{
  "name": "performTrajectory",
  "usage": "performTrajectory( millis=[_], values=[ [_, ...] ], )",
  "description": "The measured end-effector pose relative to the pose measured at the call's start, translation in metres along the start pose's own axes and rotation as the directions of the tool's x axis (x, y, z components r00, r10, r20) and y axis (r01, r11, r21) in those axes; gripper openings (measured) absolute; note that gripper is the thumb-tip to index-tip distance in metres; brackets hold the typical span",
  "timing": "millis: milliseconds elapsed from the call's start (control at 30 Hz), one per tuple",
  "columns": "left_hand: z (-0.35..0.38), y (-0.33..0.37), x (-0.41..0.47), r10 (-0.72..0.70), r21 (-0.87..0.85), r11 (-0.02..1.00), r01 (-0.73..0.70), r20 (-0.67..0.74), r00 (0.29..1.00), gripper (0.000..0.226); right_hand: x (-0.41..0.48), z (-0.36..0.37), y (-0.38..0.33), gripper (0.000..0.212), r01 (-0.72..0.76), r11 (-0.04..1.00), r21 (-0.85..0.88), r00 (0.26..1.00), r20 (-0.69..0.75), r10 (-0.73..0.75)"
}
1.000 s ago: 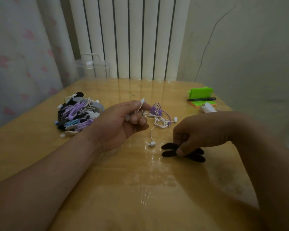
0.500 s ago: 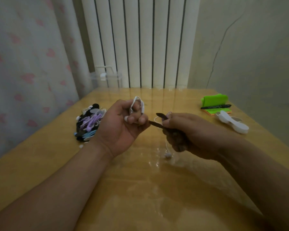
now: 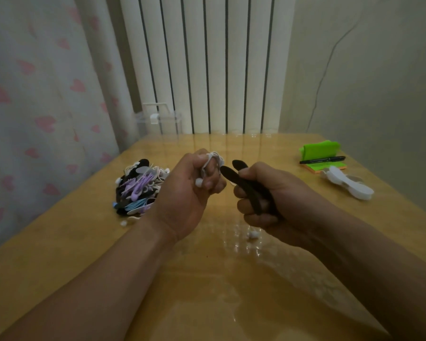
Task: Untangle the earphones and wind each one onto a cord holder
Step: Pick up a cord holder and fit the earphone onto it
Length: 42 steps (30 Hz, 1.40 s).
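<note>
A pile of wound earphones [image 3: 140, 190] is lying on the desk [image 3: 207, 291], just left of the left hand [image 3: 190, 193]. A clear box [image 3: 159, 121] is standing at the far edge, its contents unclear. The left hand is curling round a white earphone cord [image 3: 213, 161] looped over its fingers. Just right, the right hand [image 3: 276, 200] is gripping a black cord holder [image 3: 246, 185], its rounded tips pointing up-left.
</note>
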State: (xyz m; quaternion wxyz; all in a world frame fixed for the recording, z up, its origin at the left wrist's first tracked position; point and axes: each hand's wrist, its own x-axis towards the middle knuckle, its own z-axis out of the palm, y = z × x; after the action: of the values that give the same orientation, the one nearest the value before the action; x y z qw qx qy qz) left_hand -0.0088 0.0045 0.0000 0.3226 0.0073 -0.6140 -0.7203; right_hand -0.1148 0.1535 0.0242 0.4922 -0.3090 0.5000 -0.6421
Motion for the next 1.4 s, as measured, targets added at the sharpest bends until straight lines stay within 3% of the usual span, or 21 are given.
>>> performTrajectory(
  millis=[200, 467, 667, 867, 1067, 1200, 1400],
  values=[
    [0.003, -0.001, -0.003, 0.041, 0.171, 0.984, -0.046, 0.031, 0.999, 0.032, 0.004, 0.001, 0.004, 0.014, 0.045, 0.999, -0.02, 0.998, -0.044, -0.046],
    [0.011, 0.0, -0.009, 0.132, 0.434, 0.893, -0.121, 0.005, 0.991, 0.033, 0.003, -0.01, -0.007, 0.016, 0.136, 0.948, -0.287, 0.984, -0.071, -0.162],
    [0.027, -0.003, -0.014, 0.265, 0.492, 0.843, -0.218, -0.027, 0.964, 0.03, 0.004, -0.008, -0.002, 0.015, 0.178, 0.902, -0.394, 0.981, 0.001, -0.194],
    [0.04, -0.005, -0.02, 0.285, 0.496, 0.816, -0.297, 0.103, 0.953, 0.028, -0.001, -0.012, -0.005, 0.012, 0.282, 0.865, -0.416, 0.957, 0.053, -0.287],
    [0.054, -0.006, -0.024, 0.344, 0.515, 0.777, -0.362, 0.134, 0.929, 0.023, 0.0, -0.005, 0.008, 0.024, 0.435, 0.796, -0.421, 0.863, -0.056, -0.502],
    [0.056, -0.008, -0.024, 0.277, 0.499, 0.817, -0.29, 0.102, 0.956, 0.026, 0.0, -0.001, 0.008, 0.012, 0.416, 0.818, -0.398, 0.853, -0.142, -0.502],
    [0.067, -0.012, -0.024, 0.142, 0.458, 0.875, -0.155, 0.064, 0.988, 0.034, 0.003, 0.005, 0.008, 0.018, 0.407, 0.849, -0.337, 0.798, -0.321, -0.51]
  ],
)
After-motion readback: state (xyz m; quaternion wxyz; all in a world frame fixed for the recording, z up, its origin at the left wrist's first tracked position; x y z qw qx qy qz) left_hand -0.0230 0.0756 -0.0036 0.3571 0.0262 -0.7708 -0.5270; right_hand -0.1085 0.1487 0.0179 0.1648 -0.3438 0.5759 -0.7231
